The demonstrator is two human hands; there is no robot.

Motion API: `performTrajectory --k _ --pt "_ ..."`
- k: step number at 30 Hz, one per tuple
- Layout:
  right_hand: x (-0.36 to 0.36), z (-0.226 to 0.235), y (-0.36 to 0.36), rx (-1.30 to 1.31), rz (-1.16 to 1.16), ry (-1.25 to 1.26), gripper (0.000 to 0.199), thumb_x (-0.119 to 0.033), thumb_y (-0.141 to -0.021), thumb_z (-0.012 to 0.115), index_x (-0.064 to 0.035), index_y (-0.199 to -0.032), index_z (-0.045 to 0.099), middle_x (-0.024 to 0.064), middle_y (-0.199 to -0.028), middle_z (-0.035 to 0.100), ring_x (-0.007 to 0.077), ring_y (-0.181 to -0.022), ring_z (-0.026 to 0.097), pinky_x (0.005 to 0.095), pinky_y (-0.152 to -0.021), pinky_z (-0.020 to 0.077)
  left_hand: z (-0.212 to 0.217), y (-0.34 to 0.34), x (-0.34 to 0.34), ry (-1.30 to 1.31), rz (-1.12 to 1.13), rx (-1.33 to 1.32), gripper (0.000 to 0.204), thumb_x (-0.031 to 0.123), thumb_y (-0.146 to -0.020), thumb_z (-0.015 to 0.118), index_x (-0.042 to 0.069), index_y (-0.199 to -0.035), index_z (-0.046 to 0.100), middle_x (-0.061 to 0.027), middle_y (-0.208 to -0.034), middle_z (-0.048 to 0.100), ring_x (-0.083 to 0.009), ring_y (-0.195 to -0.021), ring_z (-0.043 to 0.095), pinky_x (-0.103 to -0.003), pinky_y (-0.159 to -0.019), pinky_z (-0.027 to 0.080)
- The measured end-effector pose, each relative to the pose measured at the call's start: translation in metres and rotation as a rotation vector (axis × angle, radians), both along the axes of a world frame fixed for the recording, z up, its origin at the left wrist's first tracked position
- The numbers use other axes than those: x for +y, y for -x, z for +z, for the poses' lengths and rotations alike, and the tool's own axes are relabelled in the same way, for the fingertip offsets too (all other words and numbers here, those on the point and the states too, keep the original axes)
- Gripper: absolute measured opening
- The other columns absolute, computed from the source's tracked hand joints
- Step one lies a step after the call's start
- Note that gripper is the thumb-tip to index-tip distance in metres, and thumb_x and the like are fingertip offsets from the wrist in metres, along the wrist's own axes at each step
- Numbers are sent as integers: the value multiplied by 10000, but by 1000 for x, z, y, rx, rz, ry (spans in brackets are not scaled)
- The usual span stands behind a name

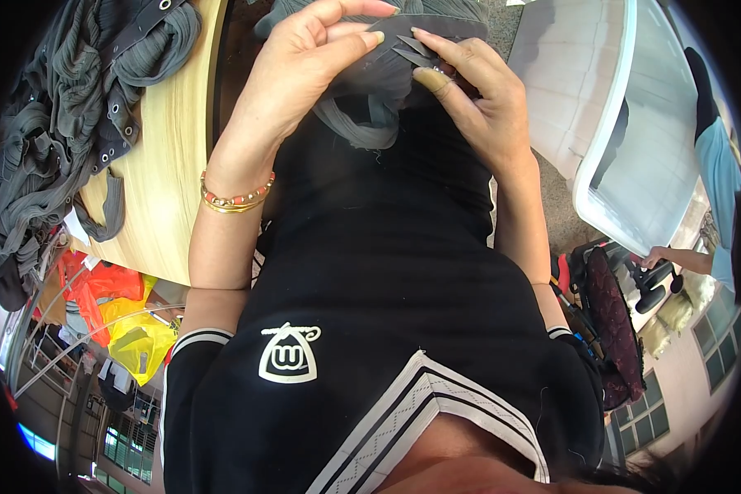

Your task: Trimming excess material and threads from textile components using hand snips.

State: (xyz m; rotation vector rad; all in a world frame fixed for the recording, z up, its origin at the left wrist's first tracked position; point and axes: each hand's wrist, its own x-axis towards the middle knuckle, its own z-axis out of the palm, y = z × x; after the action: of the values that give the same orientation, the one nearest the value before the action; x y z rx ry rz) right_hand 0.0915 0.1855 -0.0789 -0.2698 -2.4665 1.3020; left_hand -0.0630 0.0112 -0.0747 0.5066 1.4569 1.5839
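Observation:
Grey ribbed fabric (358, 123) with a smooth, darker band lies across my lap at the top of the view. My left hand (292, 66) pinches the edge of that band between thumb and fingers. In my right hand (490, 103) is a pair of thread snips (413, 53), held between thumb and fingers. Their two pointed blades are spread apart and lie over the band, pointing toward my left fingertips. A yellowish covering wraps my right thumb tip. The handle of the snips is mostly hidden by my fingers.
On my left, a pale wooden table (177, 165) bears a heap of grey ribbed garments (74, 107) with metal eyelets. Red (99, 288) and yellow (140, 337) plastic bags are below it. A large white tub (584, 193) stands right, near another person's hand (663, 257).

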Motion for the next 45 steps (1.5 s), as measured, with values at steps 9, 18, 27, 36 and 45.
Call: performTrajectory --k 9,18,27,36,45 --pt "0 -1 1 11 -5 -2 400 -123 -850 821 -134 -1242 744 46 -832 616 139 -672 572 279 -625 484 0 -1 2 27 0 33 308 88 -1022 608 29 -1322 642 -59 -1070 761 -61 -992 680 -213 -938 495" --pt "1 -4 -3 28 10 3 396 -124 -849 823 -124 -1238 745 43 -827 608 132 -640 542 276 -602 466 -2 1 2 4 -14 -11 311 92 -1022 607 18 -1323 636 -60 -1069 760 -62 -989 683 -217 -943 495" --pt "-4 3 -4 -28 -18 63 424 -84 -866 800 -115 -1283 731 -1 -812 522 93 -733 483 231 -643 398 -1 -4 4 21 7 14 306 87 -1018 618 23 -1317 642 -53 -1072 759 -52 -987 679 -200 -923 500" --pt "-6 0 -3 -23 -62 38 398 -89 -882 790 -87 -1275 726 8 -802 510 107 -734 483 246 -652 412 -3 -7 5 20 9 27 303 61 -1020 607 24 -1320 637 -35 -1054 756 -37 -971 668 -189 -903 502" --pt "-7 0 -3 -8 -81 -55 365 -99 -869 795 -96 -1229 739 39 -812 580 146 -709 560 278 -655 469 3 -15 11 -33 45 -9 309 25 -989 621 -2 -1296 636 -47 -1043 753 -46 -913 672 -182 -847 515"
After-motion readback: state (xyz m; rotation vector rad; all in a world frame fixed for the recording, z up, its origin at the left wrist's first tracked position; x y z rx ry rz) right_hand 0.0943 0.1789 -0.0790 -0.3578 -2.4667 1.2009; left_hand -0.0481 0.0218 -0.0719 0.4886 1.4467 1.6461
